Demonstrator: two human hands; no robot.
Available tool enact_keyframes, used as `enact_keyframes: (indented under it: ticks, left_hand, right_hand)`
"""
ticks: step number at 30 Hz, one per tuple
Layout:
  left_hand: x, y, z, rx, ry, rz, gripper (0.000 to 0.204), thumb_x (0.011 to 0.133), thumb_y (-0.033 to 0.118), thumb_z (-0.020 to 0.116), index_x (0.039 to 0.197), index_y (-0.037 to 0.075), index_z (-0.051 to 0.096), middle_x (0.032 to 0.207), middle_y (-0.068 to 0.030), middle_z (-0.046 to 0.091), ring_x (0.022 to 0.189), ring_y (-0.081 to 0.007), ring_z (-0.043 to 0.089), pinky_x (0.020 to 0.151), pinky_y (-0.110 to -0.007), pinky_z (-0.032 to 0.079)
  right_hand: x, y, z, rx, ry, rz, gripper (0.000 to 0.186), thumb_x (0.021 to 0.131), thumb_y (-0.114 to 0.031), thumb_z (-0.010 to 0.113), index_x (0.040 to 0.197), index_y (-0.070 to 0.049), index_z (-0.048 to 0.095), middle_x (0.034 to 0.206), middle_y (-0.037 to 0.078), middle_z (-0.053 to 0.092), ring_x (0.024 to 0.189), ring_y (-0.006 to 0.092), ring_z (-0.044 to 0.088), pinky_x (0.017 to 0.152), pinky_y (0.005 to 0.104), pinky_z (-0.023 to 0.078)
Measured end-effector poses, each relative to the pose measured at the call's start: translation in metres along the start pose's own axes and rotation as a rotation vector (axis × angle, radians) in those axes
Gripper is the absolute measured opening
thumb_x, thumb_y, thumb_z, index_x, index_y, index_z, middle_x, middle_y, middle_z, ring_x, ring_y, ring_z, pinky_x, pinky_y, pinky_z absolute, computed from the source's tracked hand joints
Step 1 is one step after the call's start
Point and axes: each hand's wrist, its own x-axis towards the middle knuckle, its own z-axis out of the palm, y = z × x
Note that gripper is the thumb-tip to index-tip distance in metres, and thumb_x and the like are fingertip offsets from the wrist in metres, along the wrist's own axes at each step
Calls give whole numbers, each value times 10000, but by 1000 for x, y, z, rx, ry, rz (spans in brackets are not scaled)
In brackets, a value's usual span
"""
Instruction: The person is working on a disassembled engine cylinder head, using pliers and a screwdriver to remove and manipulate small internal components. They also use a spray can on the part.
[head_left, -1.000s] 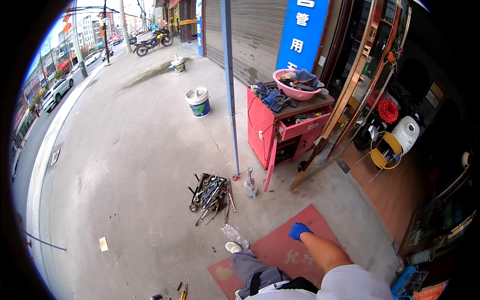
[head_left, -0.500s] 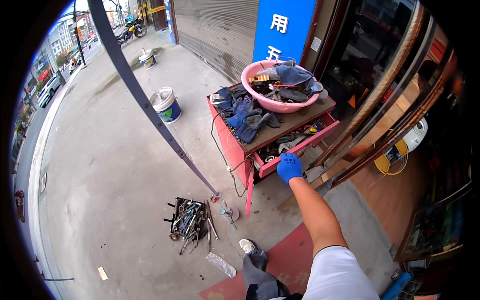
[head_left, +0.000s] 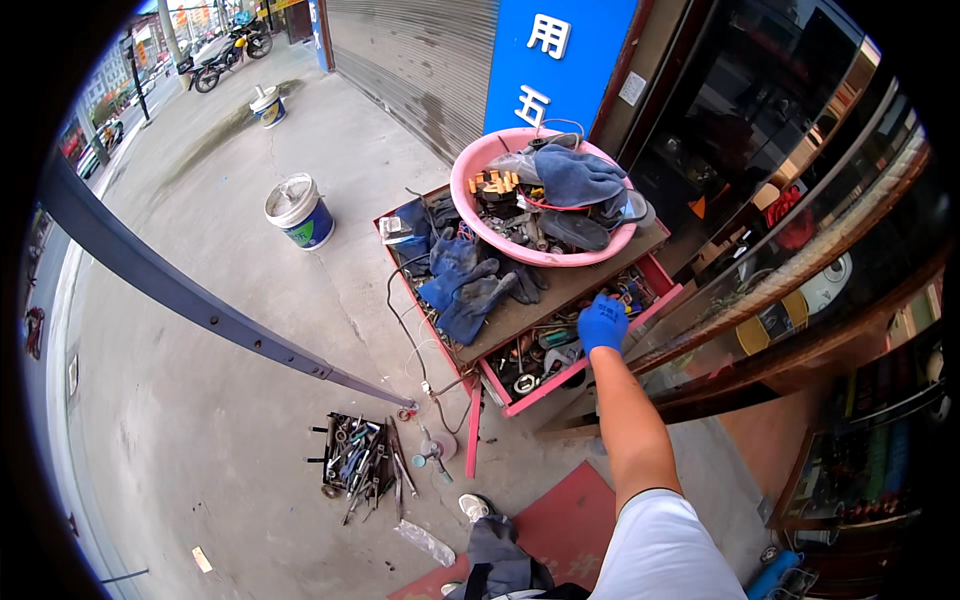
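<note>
At the open pink drawer (head_left: 540, 392) is my dark-lettered, blue-gloved right hand (head_left: 603, 323); finger spread and hold I cannot tell. Blue signboard (head_left: 600, 60) bears white characters (head_left: 549, 36).

Toward three o'clock, the right hand (head_left: 604, 322) hides its own fingertips, so whether they grip anything cannot be told; it also covers part of the drawer (head_left: 540, 393), where heaped tools (head_left: 560, 338) overlap too much to sort. The pink basin (head_left: 560, 259) masks much of the surface (head_left: 555, 293), and a blue cloth (head_left: 580, 178) covers some of its contents. The picture's lower edge cuts the white sleeve (head_left: 655, 545) at five o'clock and the red mat (head_left: 560, 520) near six; the upper edge crops the blue sign (head_left: 590, 60) at twelve. Cars (head_left: 112, 130) at ten are too small to make out.
</note>
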Motion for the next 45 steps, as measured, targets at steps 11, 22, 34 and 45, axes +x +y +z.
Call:
enact_keyframes:
  ticks: [11, 22, 34, 45]
  left_hand:
    - [-242, -287, 119, 266, 78, -121, 181, 930, 154, 516, 820, 120, 656, 782, -104, 661, 677, -293, 642, 648, -432, 532]
    - [-287, -289, 203, -125, 88, -541, 352, 981, 313, 504, 1219, 115, 671, 1054, -108, 723, 886, -321, 682, 797, -400, 543]
    - [-299, -177, 146, -540, 308, -846, 513, 866, 478, 591, 1140, 62, 714, 1152, -187, 699, 1077, -375, 657, 962, -408, 501]
    - [-279, -55, -43, -793, 866, 431, 561, 918, 329, 723, 1355, 17, 558, 1193, -170, 680, 1111, -254, 656, 983, -361, 503]
  right_hand:
    - [56, 36, 29, -411, -512, -1, 601, 673, -493, 858, 1139, -136, 728, 1176, 126, 706, 1062, 301, 690, 898, 422, 554]
    - [53, -32, -118, -523, -467, -285, 412, 887, -340, 659, 1257, -161, 668, 1304, 164, 618, 1151, 366, 630, 906, 460, 551]
    - [-61, -71, -172, 794, 424, -42, 256, 922, -161, 571, 1052, 47, 645, 1030, 208, 682, 923, 324, 641, 825, 461, 531]
    - [-488, -250, -319, 1169, -1661, -976, 204, 896, 13, 533, 1053, 32, 662, 1034, 108, 699, 883, 192, 665, 851, 313, 547]
